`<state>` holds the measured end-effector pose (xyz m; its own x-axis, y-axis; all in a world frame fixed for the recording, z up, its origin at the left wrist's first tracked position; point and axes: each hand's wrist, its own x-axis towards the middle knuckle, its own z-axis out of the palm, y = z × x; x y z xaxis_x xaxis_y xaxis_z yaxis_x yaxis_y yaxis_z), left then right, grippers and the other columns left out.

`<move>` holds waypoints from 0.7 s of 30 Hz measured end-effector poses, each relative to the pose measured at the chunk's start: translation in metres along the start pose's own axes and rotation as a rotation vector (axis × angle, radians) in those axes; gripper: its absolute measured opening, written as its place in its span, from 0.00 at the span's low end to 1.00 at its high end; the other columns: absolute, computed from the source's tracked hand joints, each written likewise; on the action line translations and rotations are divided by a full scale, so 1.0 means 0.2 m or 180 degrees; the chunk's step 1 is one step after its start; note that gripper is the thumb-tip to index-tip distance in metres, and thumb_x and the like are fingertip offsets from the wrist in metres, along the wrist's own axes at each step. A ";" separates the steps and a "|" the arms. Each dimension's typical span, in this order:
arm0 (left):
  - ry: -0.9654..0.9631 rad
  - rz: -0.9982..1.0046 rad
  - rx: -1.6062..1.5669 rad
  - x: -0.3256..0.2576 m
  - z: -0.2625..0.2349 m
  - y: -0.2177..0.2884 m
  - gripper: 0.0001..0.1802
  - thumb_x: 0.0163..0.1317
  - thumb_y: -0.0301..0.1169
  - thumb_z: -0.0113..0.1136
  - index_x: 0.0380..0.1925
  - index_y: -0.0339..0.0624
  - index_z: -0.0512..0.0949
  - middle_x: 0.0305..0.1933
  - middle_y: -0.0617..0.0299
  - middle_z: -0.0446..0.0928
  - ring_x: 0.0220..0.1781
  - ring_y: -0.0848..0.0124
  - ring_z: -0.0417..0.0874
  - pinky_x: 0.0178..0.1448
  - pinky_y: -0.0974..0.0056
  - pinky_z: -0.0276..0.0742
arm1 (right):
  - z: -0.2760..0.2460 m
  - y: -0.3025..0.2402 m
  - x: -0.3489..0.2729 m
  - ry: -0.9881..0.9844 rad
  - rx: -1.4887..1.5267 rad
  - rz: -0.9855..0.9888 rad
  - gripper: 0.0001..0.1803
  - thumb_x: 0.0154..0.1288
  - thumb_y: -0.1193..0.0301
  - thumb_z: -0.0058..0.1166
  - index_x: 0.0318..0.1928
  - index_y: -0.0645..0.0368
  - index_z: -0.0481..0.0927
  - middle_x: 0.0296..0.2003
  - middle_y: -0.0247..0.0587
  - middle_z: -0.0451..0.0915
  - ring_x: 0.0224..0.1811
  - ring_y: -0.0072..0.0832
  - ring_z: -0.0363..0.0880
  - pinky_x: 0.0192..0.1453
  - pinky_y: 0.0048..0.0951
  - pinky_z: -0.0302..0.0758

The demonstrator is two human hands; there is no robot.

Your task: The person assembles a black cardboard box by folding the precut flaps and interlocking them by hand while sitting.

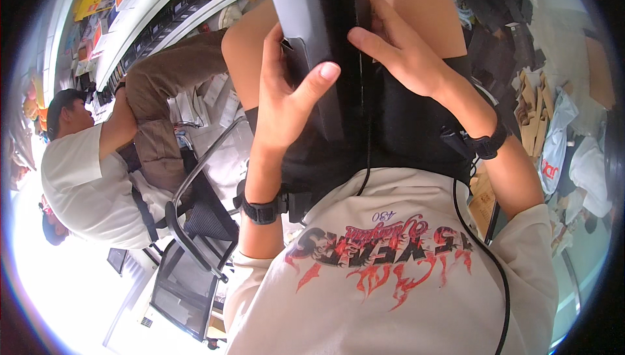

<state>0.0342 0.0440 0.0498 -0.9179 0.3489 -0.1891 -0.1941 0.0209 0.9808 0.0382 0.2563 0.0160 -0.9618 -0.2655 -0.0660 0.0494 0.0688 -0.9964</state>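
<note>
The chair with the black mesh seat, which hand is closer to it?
Left. The left hand grips the black box on the chair's side; the right hand holds the box's far side.

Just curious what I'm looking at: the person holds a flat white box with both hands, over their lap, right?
Not quite: the box is black, not white, with one pale grey panel. The head view shows the left hand and right hand both gripping it over the lap.

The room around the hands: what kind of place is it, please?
Probably a small packing workshop: flat cardboard pieces piled on the right, long shelves with goods on the left, and a seated co-worker nearby.
</note>
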 end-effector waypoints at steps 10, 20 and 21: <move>0.0591 0.0036 0.0250 -0.01 -0.04 0.00 0.35 0.63 0.45 0.69 0.60 0.31 0.69 0.42 0.64 0.76 0.42 0.77 0.74 0.48 0.72 0.73 | -0.06 0.05 0.03 0.0662 -0.0386 -0.0162 0.21 0.79 0.56 0.49 0.51 0.63 0.79 0.30 0.26 0.73 0.33 0.14 0.68 0.39 0.20 0.68; 0.0498 0.0048 0.0363 -0.04 -0.03 0.01 0.42 0.65 0.58 0.57 0.63 0.28 0.70 0.48 0.59 0.78 0.48 0.74 0.75 0.54 0.69 0.70 | -0.01 0.05 0.04 0.1036 -0.0303 -0.0152 0.24 0.76 0.56 0.52 0.50 0.71 0.79 0.38 0.51 0.85 0.42 0.31 0.83 0.53 0.32 0.75; 0.0483 0.0184 0.0341 -0.03 -0.01 0.01 0.43 0.66 0.59 0.56 0.62 0.28 0.70 0.48 0.58 0.78 0.49 0.73 0.75 0.55 0.69 0.70 | -0.02 0.07 0.04 0.1036 -0.0306 -0.0147 0.24 0.76 0.56 0.52 0.50 0.71 0.79 0.38 0.51 0.85 0.42 0.31 0.83 0.53 0.32 0.75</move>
<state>0.0387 0.0405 0.0537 -0.9697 0.2073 -0.1295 -0.1090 0.1075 0.9882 0.0297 0.2586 0.0022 -0.9987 0.0494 0.0148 -0.0068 0.1584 -0.9873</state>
